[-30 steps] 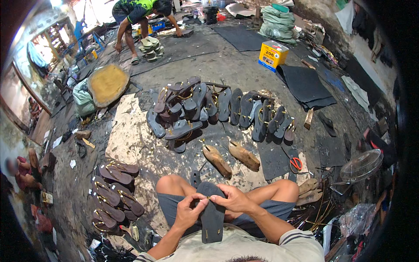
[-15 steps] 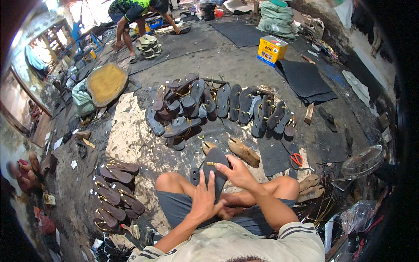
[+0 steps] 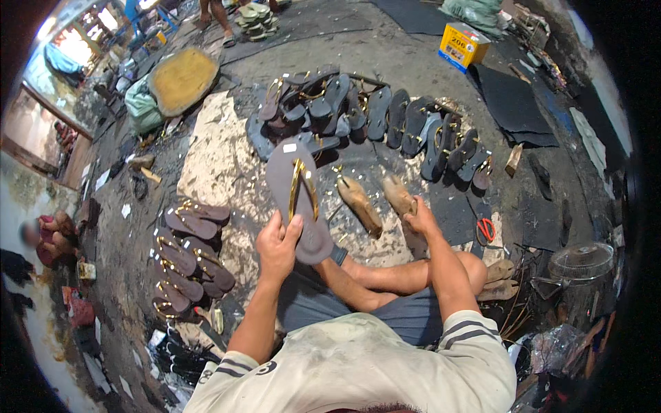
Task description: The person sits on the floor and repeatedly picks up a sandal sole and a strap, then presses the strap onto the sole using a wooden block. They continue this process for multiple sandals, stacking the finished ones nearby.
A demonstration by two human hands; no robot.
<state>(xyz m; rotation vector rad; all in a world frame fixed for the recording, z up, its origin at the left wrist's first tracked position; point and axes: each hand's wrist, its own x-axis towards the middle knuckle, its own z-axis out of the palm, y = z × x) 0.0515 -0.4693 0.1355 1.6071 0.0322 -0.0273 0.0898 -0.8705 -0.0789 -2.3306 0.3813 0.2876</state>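
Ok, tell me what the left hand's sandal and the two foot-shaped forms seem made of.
Sandal: matt brown, probably rubber or foam, being smooth and dull; its gold strap, shiny, perhaps coated plastic or metal, since it glints. Forms: likely worn wood, from their tan-brown, mottled surfaces.

On the floor (image 3: 406, 65) lies a pale sheet (image 3: 213, 151) bearing a wooden last (image 3: 359, 208). Left of the last lie brown sandals (image 3: 190, 225); beyond it, dark sandals (image 3: 379, 115) and, farther off, a yellow box (image 3: 463, 47); right of it, red-handled scissors (image 3: 486, 230).
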